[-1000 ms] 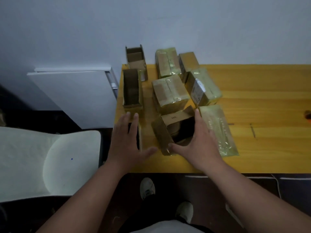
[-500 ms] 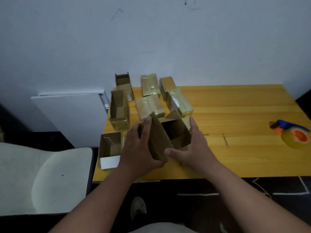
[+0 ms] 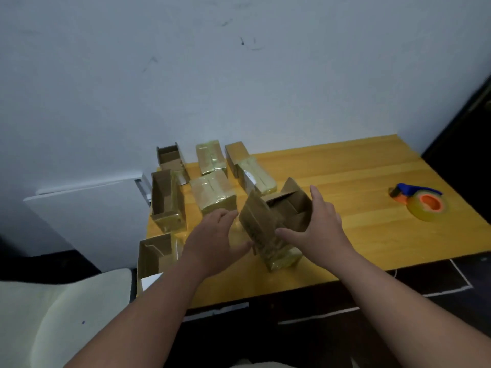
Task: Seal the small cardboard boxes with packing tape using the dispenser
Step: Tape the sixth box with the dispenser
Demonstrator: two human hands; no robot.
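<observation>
I have an open cardboard box (image 3: 276,221) between my two hands at the centre of the frame, standing on the yellow wooden table (image 3: 345,235) near its front edge. My right hand (image 3: 318,224) lies along the box's right side, fingers straight and reaching up past a raised flap, thumb spread towards the near wall. My left hand (image 3: 215,240) is at the box's left, fingers relaxed and only slightly bent; I cannot tell whether the fingertips touch the cardboard or sit just beside it. Neither hand grips anything.

I judge this to be the flap-closing step: the top flaps stand up and the inside shows, so no tape can go on yet. The tape dispenser (image 3: 419,203), blue and orange with a yellowish roll, lies well apart at the right of the frame, untouched.

Next, I think, I need to fold the flaps flat, hold them down with one hand, and reach right for the dispenser with the other.

Behind, towards the upper left, sit several taped boxes (image 3: 212,197) with a glossy sheen, and three more open boxes (image 3: 167,200) in a column at the table's left edge.
</observation>
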